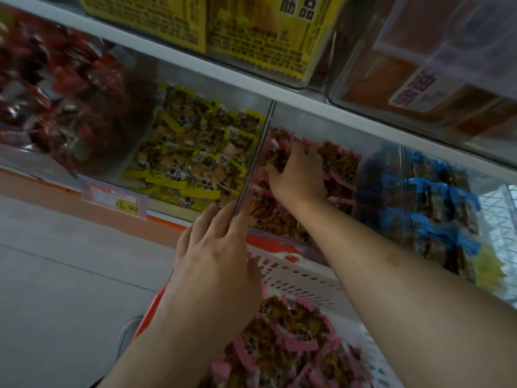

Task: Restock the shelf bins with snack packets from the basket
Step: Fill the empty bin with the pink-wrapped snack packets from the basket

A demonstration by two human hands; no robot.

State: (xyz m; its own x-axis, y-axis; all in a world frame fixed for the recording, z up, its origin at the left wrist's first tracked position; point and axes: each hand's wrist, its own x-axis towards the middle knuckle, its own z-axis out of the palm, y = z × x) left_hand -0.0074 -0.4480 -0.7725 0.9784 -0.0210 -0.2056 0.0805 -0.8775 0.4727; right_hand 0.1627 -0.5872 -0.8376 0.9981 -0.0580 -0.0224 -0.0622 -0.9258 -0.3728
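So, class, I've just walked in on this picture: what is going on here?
A person is restocking a shop shelf. Their right hand is inside the clear bin of pink-edged snack packets, fingers curled over packets at the bin's left side. Their left hand rests with straight fingers against the clear divider between that bin and the yellow-packet bin. Below, a white basket holds more pink-edged packets waiting to go in.
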